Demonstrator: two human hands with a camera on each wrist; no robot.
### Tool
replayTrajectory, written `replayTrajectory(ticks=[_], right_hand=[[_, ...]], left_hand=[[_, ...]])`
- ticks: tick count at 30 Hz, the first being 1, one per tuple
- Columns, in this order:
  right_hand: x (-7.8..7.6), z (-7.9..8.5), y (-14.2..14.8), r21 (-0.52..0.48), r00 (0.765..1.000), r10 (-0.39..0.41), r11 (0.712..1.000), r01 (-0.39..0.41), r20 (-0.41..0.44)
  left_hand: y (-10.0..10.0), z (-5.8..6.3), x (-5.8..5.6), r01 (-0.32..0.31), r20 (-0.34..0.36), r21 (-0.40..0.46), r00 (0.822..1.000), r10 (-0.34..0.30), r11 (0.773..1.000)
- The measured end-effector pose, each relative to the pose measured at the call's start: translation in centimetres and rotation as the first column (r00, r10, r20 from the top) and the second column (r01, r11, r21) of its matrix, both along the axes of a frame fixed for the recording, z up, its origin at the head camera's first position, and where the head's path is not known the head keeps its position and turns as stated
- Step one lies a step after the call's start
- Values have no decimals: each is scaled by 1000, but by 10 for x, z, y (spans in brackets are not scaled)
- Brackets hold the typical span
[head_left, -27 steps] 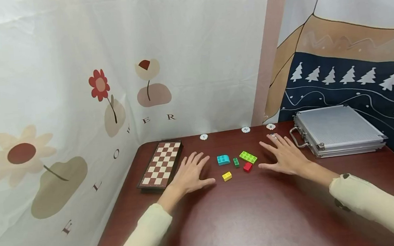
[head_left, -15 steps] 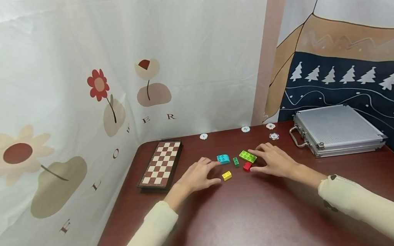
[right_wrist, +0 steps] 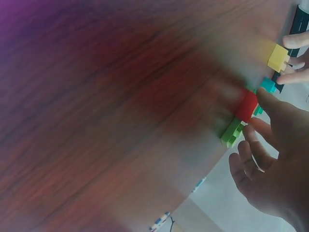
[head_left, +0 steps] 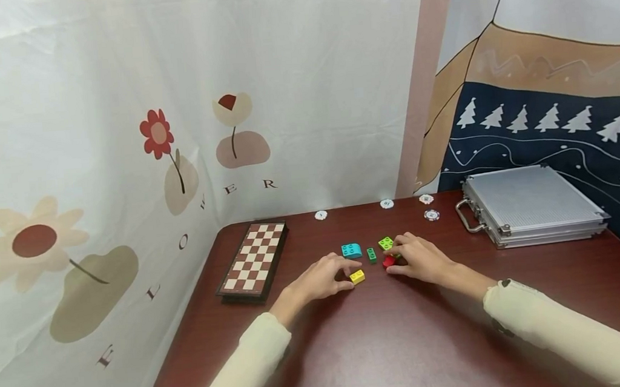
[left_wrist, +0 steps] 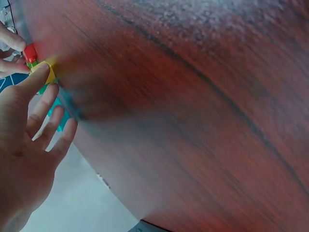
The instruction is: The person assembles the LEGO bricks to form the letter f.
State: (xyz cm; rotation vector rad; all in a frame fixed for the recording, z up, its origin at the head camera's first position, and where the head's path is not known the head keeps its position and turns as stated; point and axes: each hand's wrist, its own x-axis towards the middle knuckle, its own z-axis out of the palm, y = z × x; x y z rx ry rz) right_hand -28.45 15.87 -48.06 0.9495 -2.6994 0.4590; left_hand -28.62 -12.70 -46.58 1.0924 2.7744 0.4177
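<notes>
My left hand (head_left: 324,277) has thumb and index finger spread on either side of a yellow toy brick (head_left: 357,276); in the right wrist view small gaps show between these fingertips and the brick (right_wrist: 278,58). My right hand (head_left: 421,259) is at a red toy brick (head_left: 389,261), its thumb and index finger on opposite sides; whether they press on it I cannot tell. A lime green brick (head_left: 385,243) lies just behind, partly hidden by the right fingers. Between the hands are a small dark green brick (head_left: 371,254) and a blue curved-top brick (head_left: 351,250).
A folded chessboard (head_left: 255,258) lies at the table's left edge. On the right sits a silver case (head_left: 535,206) with a handle. Several poker chips, one white (head_left: 320,215), lie along the back of the dark red table (head_left: 355,348), before a printed curtain (head_left: 313,96).
Both hands have moved inward and lowered to the bricks, left to the yellow one, right to the red one. Their spread fingers have drawn in. The bricks have stayed in place.
</notes>
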Motion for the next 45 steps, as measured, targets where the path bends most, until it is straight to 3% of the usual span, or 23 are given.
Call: replayTrajectory(ticks=[5,11,18,26,32,38,45], right_hand=[[-1,-1,0,-15,999,39,999,-39,-24],[1,2,2,-13,996,77,997,-76,34],[6,4,0,-23,988,99,995,-96,118],[13,2,-5,-41,979,106,994,-100,176],[14,2,-10,-24,976,96,995,-93,196],[13,3,-11,-108,955,137,988,-112,264],[12,2,-12,-222,939,190,967,-128,285]], left_hand=[[1,-2,-1,-1,10,39,1000,1,999],[3,-3,0,-37,16,76,999,36,996],[6,-7,0,-75,72,120,995,67,990],[5,-13,2,-76,159,183,986,47,980],[2,-13,3,-71,131,219,990,43,973],[1,-19,3,-83,98,245,993,61,966],[0,-21,5,-111,135,316,988,71,942]])
